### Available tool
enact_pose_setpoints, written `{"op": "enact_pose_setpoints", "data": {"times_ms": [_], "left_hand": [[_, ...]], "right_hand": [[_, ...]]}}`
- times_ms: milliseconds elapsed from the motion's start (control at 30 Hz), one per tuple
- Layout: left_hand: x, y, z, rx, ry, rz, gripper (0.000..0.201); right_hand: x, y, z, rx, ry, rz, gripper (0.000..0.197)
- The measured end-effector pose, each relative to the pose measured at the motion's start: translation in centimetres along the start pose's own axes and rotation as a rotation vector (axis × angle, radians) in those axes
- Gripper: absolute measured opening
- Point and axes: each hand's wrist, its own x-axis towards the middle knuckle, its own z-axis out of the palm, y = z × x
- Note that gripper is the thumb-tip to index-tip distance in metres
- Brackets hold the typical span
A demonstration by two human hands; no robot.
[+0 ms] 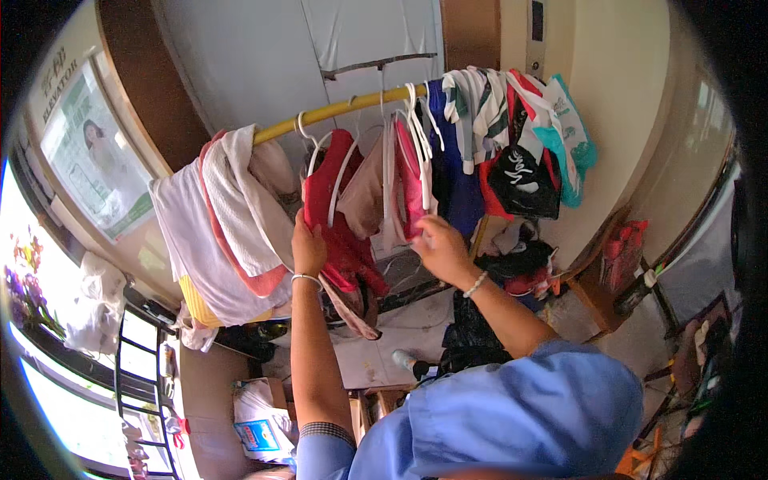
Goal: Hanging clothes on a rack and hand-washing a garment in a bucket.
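Note:
A red garment (332, 172) hangs on a white hanger from a yellow rail. My left hand (309, 246) is closed on its left edge, with part of the fingers hidden by the cloth. To the right, my right hand (445, 253) has curled fingers at the lower part of a pink garment (409, 164), pinching its edge beside a white hanger (419, 144). Between the two hang light brown cloths (365, 196). The yellow rail (320, 114) runs across above both hands.
Pale towels (240, 184) drape over the rail's left end. Blue, striped and teal clothes (572, 136) crowd its right end. Behind stands a grey covered panel (240, 64). A black rack (144, 400), a box of packages (260, 416) and dark bags (472, 324) stand low down.

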Motion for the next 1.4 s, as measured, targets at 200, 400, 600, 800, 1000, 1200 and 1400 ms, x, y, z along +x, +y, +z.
{"op": "enact_pose_setpoints", "data": {"times_ms": [200, 400, 600, 800, 1000, 1200, 1400], "left_hand": [[-0.2, 0.8, -0.7, -0.03, -0.033, 0.0, 0.045], [0.1, 1.3, 0.5, 0.041, -0.05, -0.005, 0.049], [0.7, 2.7, 2.8, 0.044, -0.075, -0.05, 0.055], [0.1, 5.9, 6.2, -0.053, -0.108, -0.162, 0.052], [0.6, 13.7, 13.1, -0.128, -0.149, -0.076, 0.05], [0.4, 13.1, 15.0, -0.079, -0.086, -0.077, 0.052], [-0.2, 12.9, 15.4, -0.106, 0.009, -0.007, 0.051]], "right_hand": [[1.2, 4.8, -3.8, -0.051, 0.189, 0.146, 0.021], [5.6, 4.5, -2.7, 0.086, 0.114, 0.272, 0.036], [8.0, 6.7, -1.8, 0.066, 0.006, 0.279, 0.035], [8.1, 9.4, -4.3, 0.268, 0.043, 0.199, 0.014], [8.6, 10.4, -6.0, 0.384, -0.007, 0.168, 0.015], [8.5, 11.7, -7.2, 0.217, 0.053, 0.167, 0.017], [7.7, 6.8, -8.1, 0.297, 0.058, -0.006, 0.014]]}}
